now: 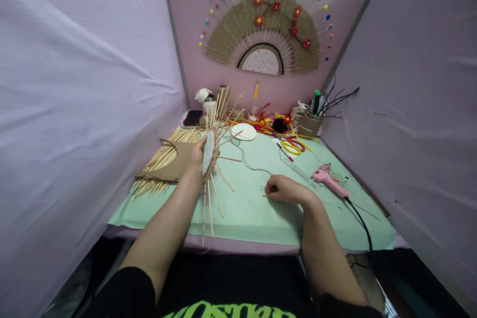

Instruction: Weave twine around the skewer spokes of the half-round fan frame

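Observation:
My left hand (197,158) grips a round cardboard disc (210,155) by its near-left side, tilted up above the table. Thin wooden sticks (209,208) fan out from the disc's edge, and its face on the hand's side looks pale blue. To the right, my right hand (285,190) is closed in a pinch just above the green table cover. A length of twine (246,161) runs from behind the disc to its fingers, and a short end shows below them. The left fingers behind the disc are hidden.
Many loose sticks (154,186) lie at left under cut cardboard (182,156). A pink glue gun (330,179) with a black cord, a clear ruler (296,171) and scissors (292,146) lie at right. Jars, pipe cleaners and a white disc (244,131) line the back, below a decorated fan (231,35).

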### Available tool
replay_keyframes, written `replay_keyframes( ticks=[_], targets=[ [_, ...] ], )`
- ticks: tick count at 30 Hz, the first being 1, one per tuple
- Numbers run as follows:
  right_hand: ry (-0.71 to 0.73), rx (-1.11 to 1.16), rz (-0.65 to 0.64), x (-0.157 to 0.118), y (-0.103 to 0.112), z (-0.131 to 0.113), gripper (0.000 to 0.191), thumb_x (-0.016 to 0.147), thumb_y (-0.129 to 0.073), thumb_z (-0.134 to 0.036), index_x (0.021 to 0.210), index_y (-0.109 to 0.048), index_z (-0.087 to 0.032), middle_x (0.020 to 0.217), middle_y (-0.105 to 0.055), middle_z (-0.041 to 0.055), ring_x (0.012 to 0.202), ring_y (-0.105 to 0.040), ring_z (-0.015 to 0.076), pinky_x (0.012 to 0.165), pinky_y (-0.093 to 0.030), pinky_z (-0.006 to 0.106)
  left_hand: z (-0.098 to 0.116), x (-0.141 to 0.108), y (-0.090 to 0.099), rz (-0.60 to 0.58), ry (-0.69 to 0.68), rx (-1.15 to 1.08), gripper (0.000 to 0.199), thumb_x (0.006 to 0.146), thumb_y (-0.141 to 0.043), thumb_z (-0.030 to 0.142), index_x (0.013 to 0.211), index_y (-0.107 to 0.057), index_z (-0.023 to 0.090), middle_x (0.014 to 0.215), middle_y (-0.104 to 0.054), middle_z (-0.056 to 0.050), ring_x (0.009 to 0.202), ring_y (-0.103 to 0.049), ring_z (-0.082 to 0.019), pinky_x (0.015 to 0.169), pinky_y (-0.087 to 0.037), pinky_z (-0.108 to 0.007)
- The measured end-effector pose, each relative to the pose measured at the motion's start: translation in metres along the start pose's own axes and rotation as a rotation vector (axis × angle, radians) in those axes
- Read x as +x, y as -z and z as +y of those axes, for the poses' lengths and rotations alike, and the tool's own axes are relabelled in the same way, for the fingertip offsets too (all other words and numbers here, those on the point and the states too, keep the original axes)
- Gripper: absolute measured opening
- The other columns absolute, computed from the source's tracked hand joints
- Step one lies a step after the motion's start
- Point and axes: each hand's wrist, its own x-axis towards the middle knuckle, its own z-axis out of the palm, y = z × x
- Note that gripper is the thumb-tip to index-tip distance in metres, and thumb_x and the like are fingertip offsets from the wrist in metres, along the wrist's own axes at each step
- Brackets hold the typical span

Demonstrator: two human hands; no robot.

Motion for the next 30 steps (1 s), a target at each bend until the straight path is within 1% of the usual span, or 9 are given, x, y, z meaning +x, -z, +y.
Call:
replay_keyframes(
  ticks=[4, 7, 10, 12, 14, 17, 22, 27, 30],
  targets=[
    [0.031, 0.131, 0.143, 0.003, 0.007, 0.0, 0.012, 0.076, -0.055, -0.026, 0.076, -0.065, -0.018, 0.08, -0.068, 0.0047, 0.073, -0.058, 0.017, 0.067, -0.043, 0.028, 0.002, 0.001, 0.001, 0.033, 0.019, -0.018, 0.02, 0.089, -0.053, 0.029, 0.084, -0.063, 0.013, 0.054, -0.062, 0.0, 0.042, -0.059, -0.01, 0.044, -0.049, -0.016],
    [0.07, 0.409, 0.409, 0.018, 0.031, 0.004, 0.015, 0.08, -0.056, -0.034, 0.077, -0.058, -0.019, 0.075, -0.065, 0.0024, 0.07, -0.058, 0.0152, 0.067, -0.044, 0.028, 0.0, -0.003, 0.0, 0.032, 0.108, 0.031, 0.022, 0.089, -0.052, 0.029, 0.089, -0.065, 0.011, 0.054, -0.065, -0.002, 0.043, -0.061, -0.013, 0.047, -0.052, -0.02],
    [0.139, 0.773, 0.76, 0.039, 0.061, 0.007, 0.021, 0.075, -0.065, -0.038, 0.078, -0.053, -0.022, 0.063, -0.056, -0.0037, 0.055, -0.049, 0.0105, 0.056, -0.042, 0.025, -0.006, -0.011, -0.004, 0.015, 0.251, 0.118, 0.025, 0.089, -0.05, 0.026, 0.096, -0.066, 0.008, 0.059, -0.069, -0.007, 0.051, -0.067, -0.018, 0.055, -0.056, -0.026],
    [0.192, 0.959, 0.881, 0.052, 0.074, 0.005, 0.025, 0.07, -0.07, -0.039, 0.077, -0.053, -0.022, 0.057, -0.048, -0.0066, 0.048, -0.042, 0.0082, 0.049, -0.037, 0.022, -0.011, -0.016, -0.005, -0.056, 0.326, 0.166, 0.025, 0.086, -0.052, 0.023, 0.101, -0.066, 0.007, 0.066, -0.072, -0.009, 0.059, -0.07, -0.02, 0.063, -0.057, -0.029],
    [0.228, 1.061, 0.884, 0.059, 0.075, 0.004, 0.028, 0.066, -0.074, -0.04, 0.076, -0.056, -0.022, 0.056, -0.045, -0.0071, 0.047, -0.039, 0.0071, 0.045, -0.034, 0.021, -0.016, -0.018, -0.004, -0.137, 0.384, 0.205, 0.028, 0.082, -0.055, 0.02, 0.104, -0.066, 0.006, 0.072, -0.074, -0.01, 0.066, -0.072, -0.022, 0.07, -0.057, -0.031],
    [0.218, 1.1, 0.833, 0.063, 0.061, 0.008, 0.029, 0.063, -0.078, -0.04, 0.076, -0.06, -0.021, 0.058, -0.048, -0.0062, 0.049, -0.042, 0.0065, 0.046, -0.037, 0.02, -0.02, -0.017, 0.002, -0.217, 0.457, 0.236, 0.033, 0.076, -0.055, 0.018, 0.104, -0.066, 0.004, 0.075, -0.074, -0.013, 0.073, -0.073, -0.025, 0.076, -0.056, -0.034],
    [0.183, 1.169, 0.861, 0.065, 0.044, 0.03, 0.028, 0.061, -0.079, -0.036, 0.078, -0.064, -0.02, 0.065, -0.06, -0.0036, 0.056, -0.053, 0.007, 0.053, -0.044, 0.02, -0.025, -0.011, 0.013, -0.351, 0.47, 0.25, 0.041, 0.069, -0.054, 0.019, 0.105, -0.066, 0.003, 0.085, -0.075, -0.015, 0.086, -0.072, -0.028, 0.084, -0.053, -0.037],
    [0.186, 1.182, 0.949, 0.065, 0.052, 0.044, 0.037, 0.061, -0.078, -0.031, 0.093, -0.065, -0.021, 0.075, -0.069, -0.0009, 0.063, -0.061, 0.0095, 0.06, -0.048, 0.023, -0.031, -0.012, 0.013, -0.471, 0.48, 0.245, 0.05, 0.067, -0.055, 0.018, 0.114, -0.062, 0.003, 0.099, -0.073, -0.017, 0.097, -0.069, -0.03, 0.093, -0.048, -0.041],
    [0.17, 1.089, 1.094, 0.06, 0.07, 0.05, 0.03, 0.062, -0.076, -0.033, 0.087, -0.064, -0.019, 0.074, -0.068, -0.0005, 0.06, -0.06, 0.0103, 0.058, -0.047, 0.023, -0.034, -0.014, 0.009, -0.509, 0.434, 0.219, 0.054, 0.068, -0.055, 0.013, 0.121, -0.057, 0.009, 0.108, -0.072, -0.015, 0.102, -0.068, -0.029, 0.097, -0.045, -0.044]
  ],
)
